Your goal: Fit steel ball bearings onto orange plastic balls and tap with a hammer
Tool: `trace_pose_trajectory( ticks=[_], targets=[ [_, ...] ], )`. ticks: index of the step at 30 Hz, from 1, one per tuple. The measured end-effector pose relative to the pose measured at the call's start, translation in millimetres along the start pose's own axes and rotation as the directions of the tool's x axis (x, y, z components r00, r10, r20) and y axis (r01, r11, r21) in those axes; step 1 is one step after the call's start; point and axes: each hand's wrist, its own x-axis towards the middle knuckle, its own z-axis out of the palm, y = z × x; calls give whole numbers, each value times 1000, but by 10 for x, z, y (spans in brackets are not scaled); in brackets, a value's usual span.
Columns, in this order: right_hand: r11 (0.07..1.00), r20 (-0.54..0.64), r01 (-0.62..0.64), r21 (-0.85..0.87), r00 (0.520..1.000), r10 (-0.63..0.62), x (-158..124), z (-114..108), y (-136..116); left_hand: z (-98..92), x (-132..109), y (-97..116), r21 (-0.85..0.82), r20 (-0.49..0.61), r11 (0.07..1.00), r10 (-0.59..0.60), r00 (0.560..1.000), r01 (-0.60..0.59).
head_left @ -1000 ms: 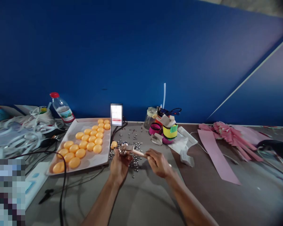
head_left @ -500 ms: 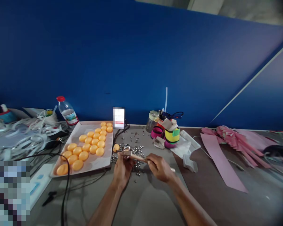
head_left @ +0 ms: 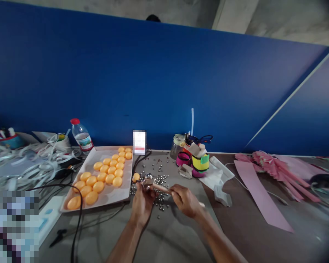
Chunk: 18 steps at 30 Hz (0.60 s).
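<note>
My right hand is closed round a pale stick-like handle, whose rear end sticks out past the palm. The handle's far end reaches over the fingers of my left hand. What sits at that end is too small and blurred to name. My left hand is curled with the thumb up, pinching something small that I cannot make out. Many small shiny metal balls lie on the table beneath and around both hands. One orange ball rests just beyond the left fingertips.
Left stands a shallow white tray with several orange balls. Behind are a red-capped bottle, a lit screen and a glass jar. Tape rolls and pink strips lie right. A black cable arcs at left.
The view has tilted up slightly, so the table items sit lower in the picture. Both hands keep nearly the same place and grip; the handle has barely shifted.
</note>
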Motion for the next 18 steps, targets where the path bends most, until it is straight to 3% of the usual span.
trace_pose_trajectory(
  ticks=[5,9,14,18],
  targets=[
    [997,-60,44,61,997,-40,0,-4,-31,-41,16,-21,-14,25,1000,-14,1000,15],
    [1000,7,13,27,1000,-13,0,11,-49,-30,16,-20,-23,11,1000,-15,1000,16],
    [996,-49,54,76,997,-51,13,34,-51,-19,13,-26,-30,9,999,-16,1000,17],
    [1000,-14,16,11,1000,-15,17,32,-32,-48,24,-48,-16,25,1000,-22,999,23]
  ],
)
